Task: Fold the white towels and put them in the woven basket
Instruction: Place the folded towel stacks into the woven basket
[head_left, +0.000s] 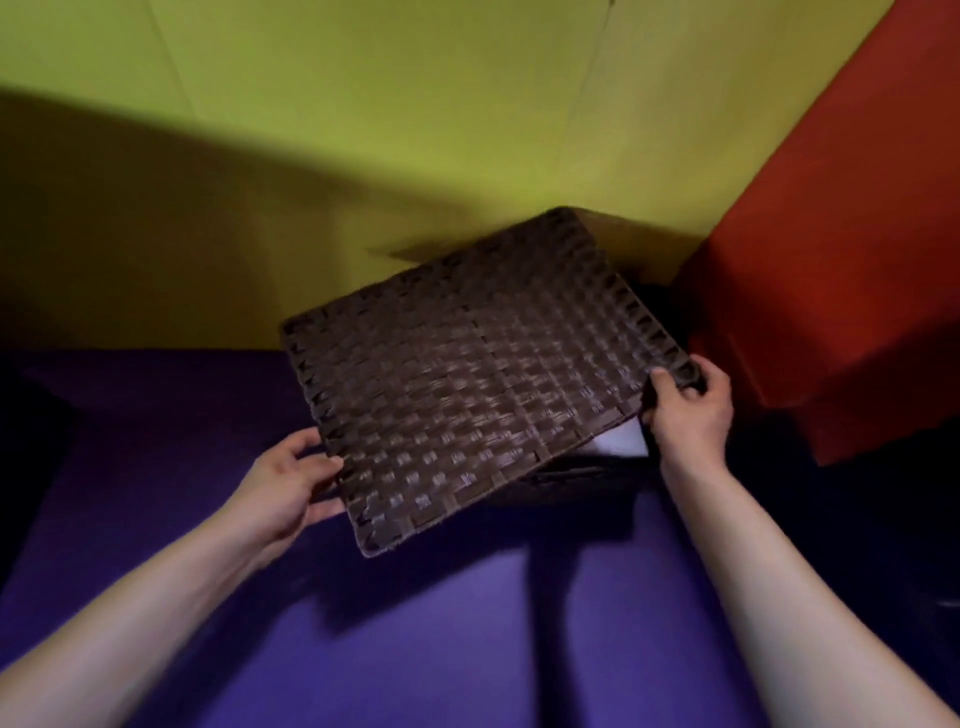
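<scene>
Two bare hands hold a flat, rectangular woven lid (467, 374) tilted over a dark woven basket (566, 480) that sits on a purple cloth-covered surface (441, 639). The lid is plaited from broad, glossy brown strips in a checker weave, with a wrapped border and rounded corners; its motion-softened pattern catches dull highlights. The left hand (283, 483) has its grip closed on the lid's near-left edge, thumb on top and fingers underneath. The right hand (691, 402) has its grip pinched on the lid's right corner, thumb pressed on the weave and fingers curled around the rim. Beneath the lid's raised right side, a sliver of white towel (621, 441) shows inside the basket, smooth and bright against the dark weave; how it is folded cannot be told. Only the basket's front rim and a strip of its wall are visible below the lid. Behind the lid rises a matte yellow-green wall (363, 130), crossed by a broad shadow. To the lid's right stands a blocky red-orange form (831, 260) with flat faces. No writing or labels are legible anywhere.
</scene>
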